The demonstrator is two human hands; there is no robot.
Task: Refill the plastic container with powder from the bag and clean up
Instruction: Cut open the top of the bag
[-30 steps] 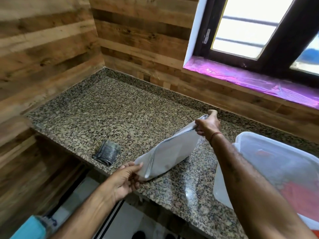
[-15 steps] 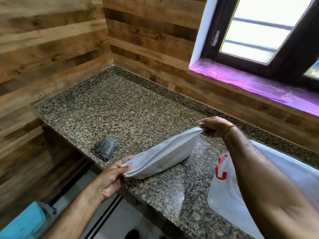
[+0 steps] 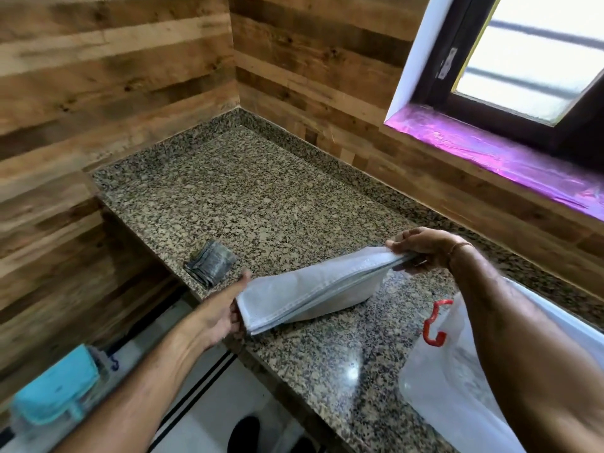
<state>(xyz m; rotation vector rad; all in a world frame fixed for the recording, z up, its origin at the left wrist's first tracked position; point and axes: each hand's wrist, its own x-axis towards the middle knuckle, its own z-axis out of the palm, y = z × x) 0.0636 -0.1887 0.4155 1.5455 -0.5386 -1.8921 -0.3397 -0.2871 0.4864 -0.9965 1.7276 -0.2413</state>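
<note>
A white woven bag [image 3: 313, 286], folded flat, lies stretched across the granite counter [image 3: 255, 204]. My left hand [image 3: 225, 308] grips its near end at the counter's front edge. My right hand [image 3: 421, 250] pinches the far end, held slightly above the surface. A translucent plastic container [image 3: 451, 387] with a red latch [image 3: 433, 325] stands at the right, mostly hidden behind my right forearm.
A folded dark grey cloth [image 3: 210, 263] lies near the counter's front edge, left of the bag. Wooden walls close the counter at left and back. A window with a purple-covered sill [image 3: 490, 158] is at the upper right. A blue object [image 3: 55, 390] sits low at left.
The bag has come down from a raised tilt to lie flatter on the counter. Both hands kept their hold on its ends. The view has shifted left, showing less of the container.
</note>
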